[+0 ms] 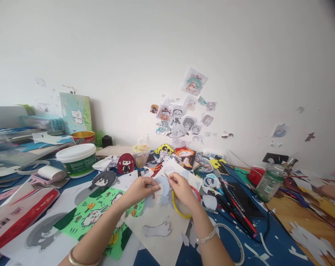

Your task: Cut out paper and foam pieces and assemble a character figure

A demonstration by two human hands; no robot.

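Taking the pale paper piece [164, 187] between my hands as the middle of the dial, I have it up above the heaped papers. My left hand [148, 188] comes in at 9 o'clock, thumb and forefinger pinching its near edge; such a light hold probably spares thin paper from creasing and leaves its face uncovered. My right hand [181, 187] sits at 3 o'clock, fingertips drawn together just beside the opposite edge; I cannot tell whether they grip the piece or something small there. Working from both sides seems meant to steady it.

At 5 o'clock, a yellow ring [175, 205] shows under my right hand. A pale sheet [156, 253] lies at 6 o'clock, bearing a long grey cutout [156, 229], its flat bare surface perhaps keeping that shape easy to see. The green picture [73, 220] spreads at 8 o'clock, partly behind my left forearm. Pens [236, 212] lie bunched at 4 o'clock, likely for easy reach, while the white-lidded tub [78, 160] stands upright at 10 o'clock, outside my elbow room.
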